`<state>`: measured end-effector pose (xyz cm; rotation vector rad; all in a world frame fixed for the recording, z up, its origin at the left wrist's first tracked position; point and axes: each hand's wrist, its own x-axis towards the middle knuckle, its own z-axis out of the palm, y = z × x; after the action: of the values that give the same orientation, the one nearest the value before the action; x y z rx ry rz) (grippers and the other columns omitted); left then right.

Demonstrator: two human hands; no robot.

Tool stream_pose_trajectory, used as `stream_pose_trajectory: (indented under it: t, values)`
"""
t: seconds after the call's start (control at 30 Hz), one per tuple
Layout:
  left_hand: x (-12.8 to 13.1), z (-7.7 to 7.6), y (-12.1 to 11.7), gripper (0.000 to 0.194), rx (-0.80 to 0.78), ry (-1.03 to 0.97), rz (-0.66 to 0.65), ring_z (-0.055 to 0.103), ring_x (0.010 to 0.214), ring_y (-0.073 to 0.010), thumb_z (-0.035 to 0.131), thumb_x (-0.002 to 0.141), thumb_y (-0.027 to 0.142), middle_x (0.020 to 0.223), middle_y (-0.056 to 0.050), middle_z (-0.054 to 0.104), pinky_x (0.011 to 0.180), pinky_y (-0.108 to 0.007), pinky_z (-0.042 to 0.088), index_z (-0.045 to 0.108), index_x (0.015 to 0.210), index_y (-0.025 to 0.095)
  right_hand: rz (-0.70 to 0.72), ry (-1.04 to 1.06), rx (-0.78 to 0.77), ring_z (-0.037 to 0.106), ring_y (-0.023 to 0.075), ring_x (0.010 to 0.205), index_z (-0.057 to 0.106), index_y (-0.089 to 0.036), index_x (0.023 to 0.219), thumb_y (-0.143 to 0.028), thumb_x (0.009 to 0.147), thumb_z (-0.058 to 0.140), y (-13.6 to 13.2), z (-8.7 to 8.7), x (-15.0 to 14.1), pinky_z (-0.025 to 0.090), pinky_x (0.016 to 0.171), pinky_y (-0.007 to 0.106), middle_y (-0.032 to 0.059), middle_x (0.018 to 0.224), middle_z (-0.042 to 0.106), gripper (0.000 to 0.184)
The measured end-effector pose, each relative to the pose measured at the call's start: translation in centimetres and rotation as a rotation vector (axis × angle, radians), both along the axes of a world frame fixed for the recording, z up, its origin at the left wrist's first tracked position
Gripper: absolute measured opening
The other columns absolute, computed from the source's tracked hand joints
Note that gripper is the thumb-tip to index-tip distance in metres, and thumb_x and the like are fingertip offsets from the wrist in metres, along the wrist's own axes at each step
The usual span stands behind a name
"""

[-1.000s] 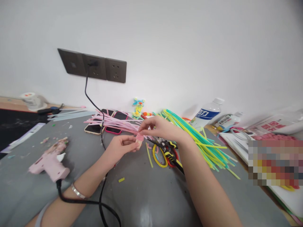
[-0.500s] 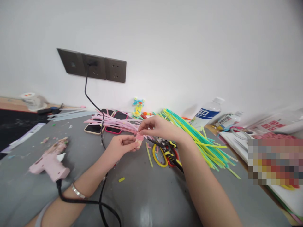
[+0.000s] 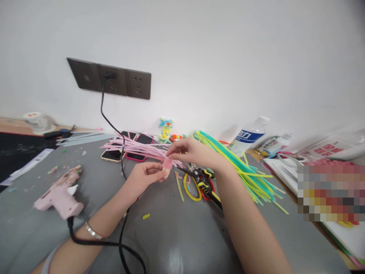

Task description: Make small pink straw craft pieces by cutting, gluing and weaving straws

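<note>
Tabletop (image 3: 176,232) spreads below left hand (image 3: 144,178), pinching pink piece (image 3: 167,166), and right hand (image 3: 191,153), curled by the piece's top edge, grip unclear.

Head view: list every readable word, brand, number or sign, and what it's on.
"动力": blue label on the large bottle.
Red characters on the plastic packaging, far right: too blurred.
Characters on the small bottle: too blurred.
No other legible text, numbers or signs.

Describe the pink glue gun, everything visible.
The glue gun is pale pink, seemingly plastic, with crusty brownish residue at its far end and a small white piece at its side. It lies flat on the grey table, neither hand touching it. A black cord leaves its near end and crosses the left forearm.
</note>
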<state>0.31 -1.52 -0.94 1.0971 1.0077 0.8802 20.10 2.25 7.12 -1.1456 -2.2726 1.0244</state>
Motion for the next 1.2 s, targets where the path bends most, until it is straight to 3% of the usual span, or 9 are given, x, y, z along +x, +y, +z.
stream_pose_trajectory:
  t: [0.3, 0.83, 1.2]
  values:
    - [-0.03, 0.1, 0.02, 0.037, -0.017, -0.013, 0.006, 0.07, 0.073, -0.0173, 0.087, 0.06, 0.039, 0.079, -0.006, 0.078, 0.073, -0.027, 0.055, 0.076, 0.085, 0.013, 0.03, -0.01, 0.026, 0.06, 0.0148, 0.073, 0.074, -0.017, 0.088, -0.023, 0.084, 0.062, 0.31, 0.08, 0.48, 0.043, 0.065, 0.025, 0.0017, 0.081, 0.072, 0.014]
    - [-0.11, 0.28, 0.0, 0.035, 0.058, 0.03, 0.015, 0.07, 0.073, -0.0189, 0.085, 0.063, 0.04, 0.08, -0.007, 0.077, 0.074, -0.03, 0.056, 0.075, 0.084, 0.014, 0.001, -0.036, -0.001, 0.052, 0.0121, 0.065, 0.074, -0.017, 0.086, -0.03, 0.084, 0.066, 0.07, 0.17, 0.11, 0.036, 0.059, 0.024, -0.0004, 0.071, 0.065, 0.016]
    - [-0.1, 0.05, 0.18, 0.022, 0.343, 0.115, 0.102, 0.068, 0.085, -0.0196, 0.077, 0.072, 0.035, 0.089, -0.005, 0.074, 0.083, -0.031, 0.053, 0.068, 0.082, 0.017, -0.019, 0.039, 0.071, 0.054, 0.0136, 0.069, 0.07, -0.016, 0.086, -0.026, 0.083, 0.065, 0.18, 0.47, 0.39, 0.041, 0.065, 0.026, 0.0006, 0.075, 0.063, 0.012]
